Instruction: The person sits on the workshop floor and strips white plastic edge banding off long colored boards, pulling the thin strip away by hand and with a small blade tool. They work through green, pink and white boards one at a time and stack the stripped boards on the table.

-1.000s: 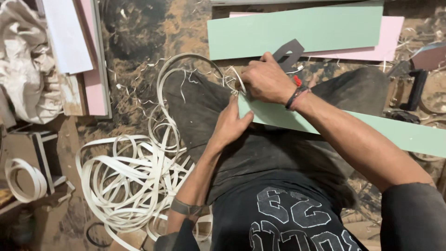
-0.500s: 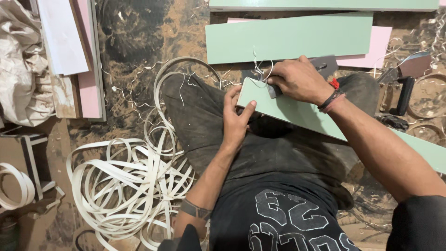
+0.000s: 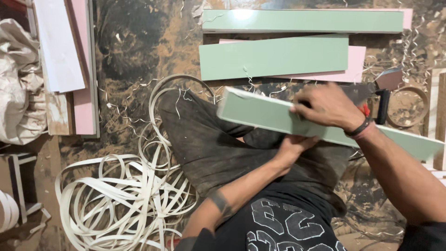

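A long pale green board (image 3: 260, 114) with a white edge lies tilted across my lap. My left hand (image 3: 292, 146) reaches under its near edge and holds it from below. My right hand (image 3: 325, 107) presses on the board's far edge, fingers closed around a dark tool that is mostly hidden by the hand; a flat metal piece (image 3: 364, 93) shows just past the knuckles. A red and black band sits on my right wrist.
Two more green boards (image 3: 274, 58) (image 3: 302, 21) lie on pink panels (image 3: 355, 65) on the dusty floor ahead. A tangle of white edge strip (image 3: 125, 200) is at left. White and pink panels (image 3: 69, 56) and a white sack (image 3: 16, 83) lie far left. A tape roll (image 3: 409, 107) sits right.
My right hand has slid rightward along the board's far edge. The board now sits farther left across my lap, and my left hand has gone from its end to beneath it.
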The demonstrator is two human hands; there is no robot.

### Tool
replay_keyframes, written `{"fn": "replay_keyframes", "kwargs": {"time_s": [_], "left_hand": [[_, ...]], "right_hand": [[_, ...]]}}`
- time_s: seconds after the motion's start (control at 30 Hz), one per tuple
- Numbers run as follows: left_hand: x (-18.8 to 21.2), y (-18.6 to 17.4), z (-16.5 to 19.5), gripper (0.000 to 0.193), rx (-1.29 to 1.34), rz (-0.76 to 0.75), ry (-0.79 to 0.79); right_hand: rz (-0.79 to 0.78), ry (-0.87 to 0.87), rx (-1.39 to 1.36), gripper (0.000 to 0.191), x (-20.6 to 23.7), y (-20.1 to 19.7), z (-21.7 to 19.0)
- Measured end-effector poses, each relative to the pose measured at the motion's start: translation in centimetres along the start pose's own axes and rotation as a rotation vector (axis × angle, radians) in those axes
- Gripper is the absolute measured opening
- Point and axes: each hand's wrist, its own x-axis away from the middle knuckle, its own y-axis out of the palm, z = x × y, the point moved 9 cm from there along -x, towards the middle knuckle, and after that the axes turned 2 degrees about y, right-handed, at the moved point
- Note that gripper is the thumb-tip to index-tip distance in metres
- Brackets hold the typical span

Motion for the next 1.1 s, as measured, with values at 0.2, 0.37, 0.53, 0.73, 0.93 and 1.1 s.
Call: {"fn": "replay_keyframes", "kwargs": {"time_s": [0.2, 0.37, 0.53, 0.73, 0.93, 1.1], "left_hand": [[-5.5, 1.3, 9.0, 0.058, -0.497, 0.101, 0.528], [-4.8, -2.1, 35.1, 0.008, -0.559, 0.034, 1.079], [4.0, -2.1, 54.5, 0.037, -0.893, 0.2, 1.122], [2.6, 4.6, 50.4, 0.039, -1.206, -0.084, 0.706], [-3.8, 1.6, 20.6, 0.067, -1.433, -0.475, -0.05], [-2.7, -1.6, 9.9, 0.061, -1.521, -0.588, -0.303]], "right_hand": [[0.762, -0.244, 0.08, 0.03, 5.7, -15.7, -11.2], [0.921, -0.293, -0.209, 0.021, 11.6, -22.1, -8.7], [0.851, -0.01, -0.817, 0.016, 13.8, -17.6, 1.7], [0.872, 0.294, -1.208, 0.012, 16.0, -6.4, 11.8], [0.978, 0.588, -1.469, 0.012, 19.2, 9.0, 18.3], [1.05, 0.877, -1.749, 0.011, 24.6, 19.6, 19.1]]}}
